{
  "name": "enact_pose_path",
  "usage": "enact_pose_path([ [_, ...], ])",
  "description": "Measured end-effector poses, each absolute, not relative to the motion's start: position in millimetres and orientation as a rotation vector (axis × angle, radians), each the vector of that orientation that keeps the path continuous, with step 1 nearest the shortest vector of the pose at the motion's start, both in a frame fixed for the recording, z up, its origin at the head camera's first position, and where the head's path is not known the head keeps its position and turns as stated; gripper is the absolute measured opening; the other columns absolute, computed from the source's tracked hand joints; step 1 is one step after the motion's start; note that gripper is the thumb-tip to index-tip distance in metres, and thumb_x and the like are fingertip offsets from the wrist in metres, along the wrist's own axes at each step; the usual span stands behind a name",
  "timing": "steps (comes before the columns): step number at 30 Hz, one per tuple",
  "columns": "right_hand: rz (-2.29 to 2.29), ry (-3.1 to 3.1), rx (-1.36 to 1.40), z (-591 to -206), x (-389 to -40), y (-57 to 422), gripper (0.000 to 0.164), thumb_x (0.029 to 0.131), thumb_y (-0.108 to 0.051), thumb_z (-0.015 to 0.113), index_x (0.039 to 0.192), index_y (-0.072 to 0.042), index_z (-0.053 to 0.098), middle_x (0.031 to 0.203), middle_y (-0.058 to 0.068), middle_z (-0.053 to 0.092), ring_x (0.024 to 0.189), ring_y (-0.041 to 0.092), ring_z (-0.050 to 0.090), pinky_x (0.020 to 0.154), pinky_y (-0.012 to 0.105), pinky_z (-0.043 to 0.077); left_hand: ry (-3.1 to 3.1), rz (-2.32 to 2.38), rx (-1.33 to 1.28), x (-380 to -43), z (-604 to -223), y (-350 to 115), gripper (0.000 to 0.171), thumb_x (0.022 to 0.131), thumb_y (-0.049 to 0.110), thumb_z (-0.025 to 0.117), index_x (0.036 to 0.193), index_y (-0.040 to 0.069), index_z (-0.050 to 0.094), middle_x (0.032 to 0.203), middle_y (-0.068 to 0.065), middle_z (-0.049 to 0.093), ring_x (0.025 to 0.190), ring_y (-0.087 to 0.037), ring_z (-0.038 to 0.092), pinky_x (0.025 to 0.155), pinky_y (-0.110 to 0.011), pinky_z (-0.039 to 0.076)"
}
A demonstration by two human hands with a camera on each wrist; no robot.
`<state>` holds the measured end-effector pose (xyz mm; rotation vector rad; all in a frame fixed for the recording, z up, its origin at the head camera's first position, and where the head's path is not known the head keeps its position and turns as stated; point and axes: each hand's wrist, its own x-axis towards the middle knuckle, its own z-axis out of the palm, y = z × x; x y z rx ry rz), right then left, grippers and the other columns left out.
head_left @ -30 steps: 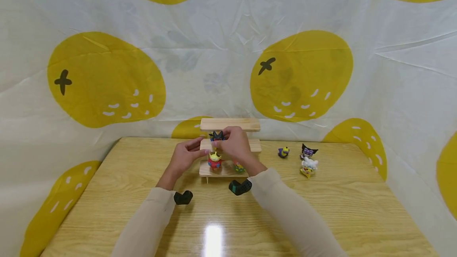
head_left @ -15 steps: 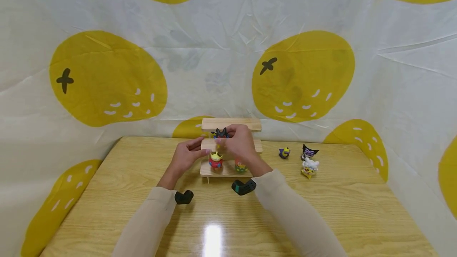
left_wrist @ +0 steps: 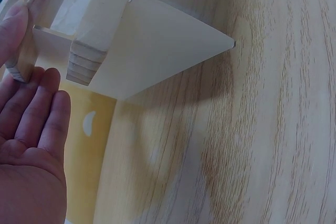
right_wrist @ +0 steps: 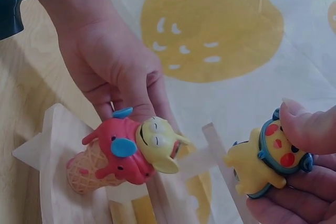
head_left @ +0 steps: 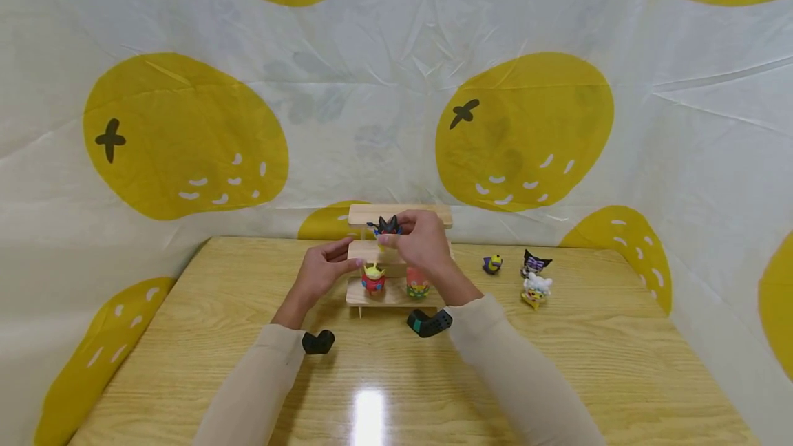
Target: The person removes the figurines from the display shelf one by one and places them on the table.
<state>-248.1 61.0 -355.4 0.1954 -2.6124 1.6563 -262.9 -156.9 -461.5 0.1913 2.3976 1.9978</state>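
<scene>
A small wooden tiered display stand (head_left: pixel 399 215) stands at the back of the table. My left hand (head_left: pixel 319 270) holds the left end of its middle shelf, thumb and fingers on opposite sides in the left wrist view. My right hand (head_left: pixel 424 243) pinches a yellow toy figure with a dark eared hood (right_wrist: pixel 254 169), just above the middle shelf. On the lowest shelf sits a figure with a smiling pale-yellow head on a red-topped ice cream cone (right_wrist: pixel 131 153). To its right is a red-and-green figure (head_left: pixel 417 285).
Right of the stand, a purple-and-yellow figure (head_left: pixel 492 264), a black-eared figure (head_left: pixel 534 263) and a white-topped yellow figure (head_left: pixel 535 291) are on the wooden table (head_left: pixel 217 377). A lemon-print curtain (head_left: pixel 359 143) hangs close behind the stand.
My right hand has lifted the hooded figure slightly up and to the right, uncovering more of the red-and-green figure. The left hand stays on the shelf end.
</scene>
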Motion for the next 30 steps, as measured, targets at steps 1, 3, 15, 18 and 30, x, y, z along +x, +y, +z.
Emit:
enact_pose_path([
  [1,1.662,-2.607,0.199,-354.8,-247.8,62.3,0.018,0.085,-0.015,0.089,0.097,-0.009,0.078,0.099,0.009,0.081,0.089,0.021,0.075,0.068,0.027,0.052,2.400,1.999,0.191,-262.7,-461.5,-156.9,0.068,0.091,0.023,0.084,0.151,0.008,0.056,0.157,-0.013,0.054,0.146,-0.031,0.052,0.115,-0.046,0.049],
  [3,1.674,-2.599,0.207,-354.7,-247.1,65.3,0.018,0.084,-0.014,0.089,0.097,-0.009,0.078,0.097,0.009,0.081,0.088,0.020,0.075,0.067,0.027,0.052,2.402,1.999,0.187,-262.2,-461.5,-156.9,0.068,0.091,0.023,0.084,0.151,0.008,0.056,0.156,-0.013,0.054,0.146,-0.031,0.052,0.115,-0.045,0.049],
  [15,1.684,-2.565,0.262,-351.3,-243.8,83.8,0.015,0.085,-0.011,0.088,0.095,-0.006,0.078,0.095,0.011,0.082,0.084,0.016,0.075,0.066,0.026,0.052,2.402,1.995,0.185,-263.1,-459.0,-158.0,0.068,0.090,0.025,0.084,0.151,0.009,0.057,0.157,-0.012,0.053,0.147,-0.029,0.051,0.115,-0.044,0.050],
  [18,1.683,-2.562,0.264,-349.4,-241.3,88.6,0.015,0.085,-0.011,0.087,0.097,-0.006,0.079,0.097,0.012,0.081,0.087,0.018,0.077,0.069,0.025,0.055,2.410,1.982,0.186,-262.9,-459.2,-158.7,0.067,0.090,0.025,0.084,0.150,0.011,0.058,0.158,-0.012,0.053,0.147,-0.029,0.051,0.115,-0.044,0.050],
  [30,1.685,-2.564,0.222,-350.9,-235.4,109.4,0.017,0.086,-0.010,0.086,0.100,-0.005,0.079,0.099,0.012,0.082,0.096,0.022,0.078,0.076,0.027,0.055,2.399,1.990,0.207,-262.7,-461.5,-157.9,0.069,0.090,0.026,0.084,0.151,0.009,0.056,0.157,-0.011,0.053,0.147,-0.029,0.051,0.115,-0.043,0.050],
])
